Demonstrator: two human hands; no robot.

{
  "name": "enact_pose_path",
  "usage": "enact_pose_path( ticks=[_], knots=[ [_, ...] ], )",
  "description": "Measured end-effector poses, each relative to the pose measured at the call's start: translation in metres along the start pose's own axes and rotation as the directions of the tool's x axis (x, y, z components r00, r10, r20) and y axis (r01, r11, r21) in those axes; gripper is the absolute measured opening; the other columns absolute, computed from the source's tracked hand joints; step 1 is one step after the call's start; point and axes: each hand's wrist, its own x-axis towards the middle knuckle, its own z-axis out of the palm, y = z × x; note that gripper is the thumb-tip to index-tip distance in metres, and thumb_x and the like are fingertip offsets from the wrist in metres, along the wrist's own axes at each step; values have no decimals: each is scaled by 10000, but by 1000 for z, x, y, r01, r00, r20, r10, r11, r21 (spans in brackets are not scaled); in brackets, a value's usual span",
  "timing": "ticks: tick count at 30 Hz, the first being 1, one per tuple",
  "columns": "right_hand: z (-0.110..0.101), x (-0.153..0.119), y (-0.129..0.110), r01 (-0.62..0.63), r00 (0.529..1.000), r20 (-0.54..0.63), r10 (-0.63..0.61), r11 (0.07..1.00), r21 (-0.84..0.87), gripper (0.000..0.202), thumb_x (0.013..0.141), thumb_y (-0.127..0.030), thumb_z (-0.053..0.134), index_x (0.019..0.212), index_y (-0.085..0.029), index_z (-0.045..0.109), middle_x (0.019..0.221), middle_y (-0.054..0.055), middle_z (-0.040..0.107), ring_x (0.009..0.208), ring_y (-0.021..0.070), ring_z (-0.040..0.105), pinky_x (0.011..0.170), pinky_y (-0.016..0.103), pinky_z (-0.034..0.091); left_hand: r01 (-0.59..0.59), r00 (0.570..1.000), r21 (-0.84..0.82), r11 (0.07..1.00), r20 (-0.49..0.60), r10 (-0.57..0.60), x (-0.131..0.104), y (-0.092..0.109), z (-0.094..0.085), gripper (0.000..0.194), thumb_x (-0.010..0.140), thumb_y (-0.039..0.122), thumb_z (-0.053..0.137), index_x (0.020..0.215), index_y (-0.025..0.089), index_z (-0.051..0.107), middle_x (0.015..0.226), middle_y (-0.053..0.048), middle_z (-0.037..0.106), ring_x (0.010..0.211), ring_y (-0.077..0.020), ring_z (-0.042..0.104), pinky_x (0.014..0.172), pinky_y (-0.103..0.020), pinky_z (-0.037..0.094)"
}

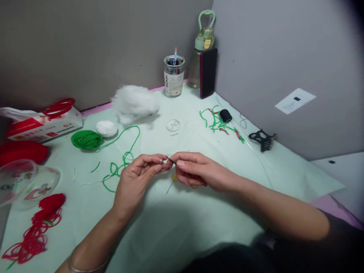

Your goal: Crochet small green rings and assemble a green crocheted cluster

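Observation:
My left hand (pixel 139 174) pinches a small loop of silver wire (pixel 161 162) between thumb and fingers. Closed around a slim dark-tipped tool (pixel 172 161), my right hand (pixel 196 170) brings its tip up to the left fingertips. A bit of red shows under the right palm, perhaps the tool's handle; its exact kind is hidden. Beneath the hands lies a thin metal needle-like tool with a yellow part (pixel 174 177), partly covered by the right fingers. Left of the left hand, loose green yarn (pixel 112 172) trails from a green yarn ball (pixel 87 140).
White stuffing (pixel 135 103), a small clear dish (pixel 173 125), yarn scraps (pixel 217 123), black thread (pixel 225 115) and a black hair clip (pixel 262 139) surround the hands. Behind stand a pen jar (pixel 174 81), a bottle (pixel 194 68) and a phone (pixel 208 74). Red yarn (pixel 31 235) lies left.

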Motion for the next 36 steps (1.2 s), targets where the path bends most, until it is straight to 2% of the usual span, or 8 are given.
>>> enact_pose_path(
  ticks=[5, 10, 15, 21, 26, 31, 36],
  knots=[
    [-2, 1, 2, -25, 1000, -2, 25, 1000, -4, 258, 992, -399, 566, 1012, -151, 636, 672, -47, 586, 429, 25, 348, 402, 180, 242, 5, 1000, 70, 998, -14, -4, -1, 0, -1, 67, 825, 251, 789, 872, 212, 761, 1016, -19, 790, 851, -133, 745, 857, -236, 591],
    [-3, 0, -1, -86, 996, 31, 85, 996, 30, 260, 980, -386, 590, 979, -133, 652, 625, -63, 538, 417, 18, 322, 388, 168, 232, -43, 998, 162, 986, -43, 50, -1, 1, -3, 39, 793, 232, 800, 786, 215, 766, 942, -25, 790, 879, -167, 737, 872, -276, 588],
    [-4, 1, 0, -215, 971, 143, 193, 963, 161, 271, 978, -403, 572, 941, -140, 626, 569, -72, 510, 374, 19, 242, 347, 162, 178, -43, 998, 137, 990, 53, 36, 2, 2, -10, 98, 762, 225, 829, 738, 202, 737, 908, -35, 770, 871, -186, 731, 829, -287, 583],
    [-4, 2, 2, -254, 956, 198, 215, 947, 196, 274, 979, -392, 560, 942, -130, 631, 553, -74, 492, 369, 21, 240, 334, 149, 192, 5, 992, 105, 994, 126, -18, 5, 4, -15, 320, 737, 220, 858, 1043, 244, 769, 884, -19, 762, 851, -168, 719, 793, -254, 564],
    [-3, 2, 3, -270, 951, 207, 228, 941, 205, 272, 967, -402, 579, 930, -137, 626, 540, -80, 484, 357, 21, 235, 329, 147, 190, 21, 974, 118, 993, 223, -47, 4, 5, -15, 123, 806, 217, 807, 924, 243, 784, 812, 2, 748, 797, -155, 721, 782, -247, 540],
    [-4, 2, 2, -280, 950, 203, 239, 937, 207, 274, 967, -396, 581, 919, -132, 634, 537, -79, 476, 358, 16, 234, 328, 137, 193, 13, 957, 91, 996, 287, -38, 3, 7, -14, 106, 842, 196, 769, 937, 242, 775, 795, 12, 746, 728, -140, 715, 771, -250, 539],
    [-5, 2, 3, -304, 937, 242, 251, 929, 212, 278, 963, -404, 588, 918, -135, 638, 534, -82, 460, 357, 16, 219, 321, 134, 195, 16, 960, 106, 994, 275, -44, 4, 9, -14, 103, 821, 172, 773, 905, 230, 782, 778, 9, 746, 723, -144, 711, 751, -246, 541]
  ],
)
